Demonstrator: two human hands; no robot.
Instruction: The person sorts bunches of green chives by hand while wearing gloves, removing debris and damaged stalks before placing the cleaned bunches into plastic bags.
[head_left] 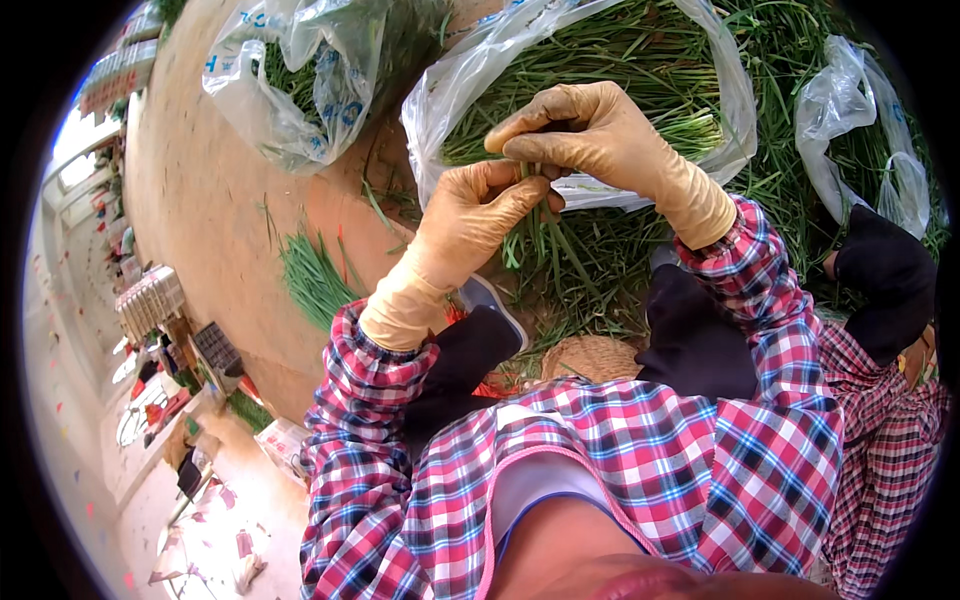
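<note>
Both my hands wear cream rubber gloves and meet in front of me. My left hand (460, 225) pinches a small bunch of green chives (540, 235), whose long leaves hang down below the fingers. Thumb and fingers of my right hand (610, 140) close at the top of the same bunch, touching my left fingertips; the gripped ends are mostly hidden. Just beyond my hands lies an open clear plastic bag (425, 105), filled with loose chives (610, 60), some with pale stem ends. A neat bundle of chives (310, 275) rests on the floor left of my left forearm.
Another clear bag (290, 130) of greens stands at the far left, and a third bag (845, 110) at the right. Loose leaves (590, 255) cover the floor around my feet. A woven straw seat (590, 357) shows between my legs. Another person's plaid sleeve (890, 430) is close on the right.
</note>
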